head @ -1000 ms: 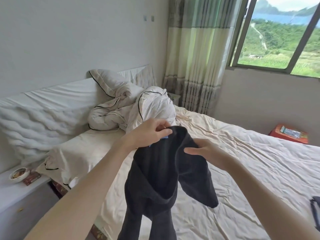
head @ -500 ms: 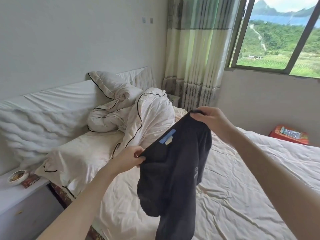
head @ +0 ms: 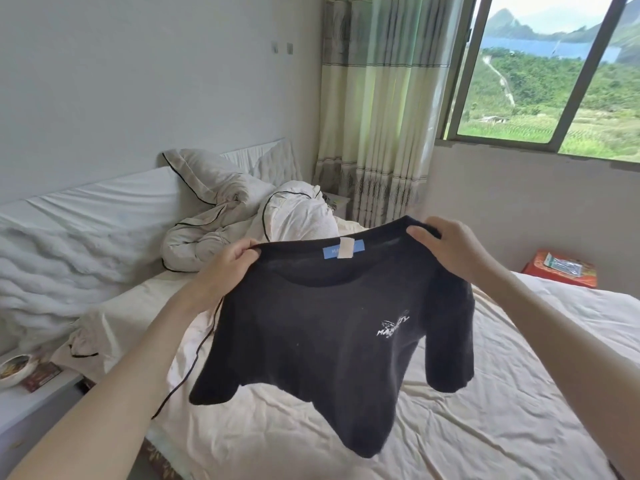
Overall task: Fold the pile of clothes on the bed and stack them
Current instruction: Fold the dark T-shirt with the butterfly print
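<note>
A black T-shirt (head: 332, 341) with a small white chest print and a blue neck label hangs spread out in the air over the bed (head: 519, 410). My left hand (head: 228, 268) pinches its left shoulder at the collar. My right hand (head: 446, 244) grips the right shoulder, a little higher. Both short sleeves hang down and the hem droops toward the cream sheet. No other clothes from the pile show in this view.
A crumpled white duvet and pillows (head: 242, 216) lie at the head of the bed. A white nightstand (head: 31, 400) with a small bowl stands at the left. A red box (head: 561, 271) sits beyond the bed's far side under the window, beside a striped curtain (head: 377, 116).
The bunched shirt has been opened out. My hands moved apart, left and right, and the shirt now hangs flat by its shoulders with the front print showing.
</note>
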